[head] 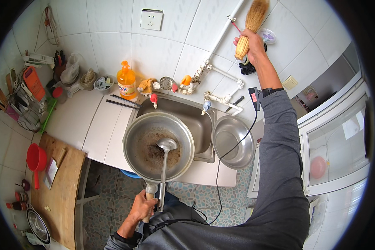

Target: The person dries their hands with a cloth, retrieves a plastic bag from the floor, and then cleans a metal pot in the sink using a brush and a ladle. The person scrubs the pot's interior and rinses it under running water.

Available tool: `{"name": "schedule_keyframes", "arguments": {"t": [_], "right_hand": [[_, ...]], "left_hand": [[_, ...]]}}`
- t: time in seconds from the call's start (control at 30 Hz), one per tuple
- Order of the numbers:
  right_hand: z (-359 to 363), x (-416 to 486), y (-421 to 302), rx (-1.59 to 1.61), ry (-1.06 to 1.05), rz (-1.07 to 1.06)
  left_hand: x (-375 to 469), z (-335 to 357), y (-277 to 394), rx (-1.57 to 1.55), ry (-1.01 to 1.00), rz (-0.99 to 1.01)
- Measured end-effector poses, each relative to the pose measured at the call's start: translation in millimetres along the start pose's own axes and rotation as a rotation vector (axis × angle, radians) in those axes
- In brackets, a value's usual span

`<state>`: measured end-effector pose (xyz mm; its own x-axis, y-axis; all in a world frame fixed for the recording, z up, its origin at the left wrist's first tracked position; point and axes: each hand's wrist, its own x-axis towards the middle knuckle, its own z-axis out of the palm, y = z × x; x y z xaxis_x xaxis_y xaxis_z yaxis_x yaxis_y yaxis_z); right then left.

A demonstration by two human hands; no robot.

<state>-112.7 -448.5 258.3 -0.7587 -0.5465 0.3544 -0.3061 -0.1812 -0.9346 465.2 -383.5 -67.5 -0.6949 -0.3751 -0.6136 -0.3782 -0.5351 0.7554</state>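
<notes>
My left hand [142, 204] grips the wooden handle of a wok [134, 153], which I hold over the front of a steel sink [203, 131]. Brown residue coats the bottom of the wok. A metal ladle [167, 144] rests in it, bowl inside, its handle running down beside my left hand. Raised high on the right, near the tiled wall, my right hand [253, 43] is closed around the bound handle of a bristle brush [257, 12]. The brush's bristles point upward. Close to that hand, black gloves [247, 68] hang on the wall.
Red [153, 100] and blue [206, 106] taps overhang the sink. A steel basin [232, 142] stands right of it. Orange detergent [126, 82] and black chopsticks [123, 104] are at left. On a wooden board [61, 184] lie a cleaver [52, 170] and red scoop [36, 157]. A black cable [220, 168] hangs from my right wrist.
</notes>
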Motion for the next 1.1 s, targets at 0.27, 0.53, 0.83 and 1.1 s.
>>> {"name": "schedule_keyframes", "arguments": {"t": [0.27,0.53,0.83,1.1], "right_hand": [[1.2,27.9,-13.4,0.462,-0.112,0.068],[11.2,25.1,28.6,0.027,0.099,0.016],[24.1,17.3,39.8,-0.362,0.314,-0.407],[42.7,26.0,35.8,-0.080,0.319,-0.376]], "left_hand": [[3.9,2.1,-8.2,0.029,0.013,0.005],[3.8,4.5,-15.1,0.031,0.020,0.004],[9.8,6.4,-41.0,0.017,0.000,-0.022],[14.5,-6.8,-58.3,-0.042,-0.139,-0.079]]}}
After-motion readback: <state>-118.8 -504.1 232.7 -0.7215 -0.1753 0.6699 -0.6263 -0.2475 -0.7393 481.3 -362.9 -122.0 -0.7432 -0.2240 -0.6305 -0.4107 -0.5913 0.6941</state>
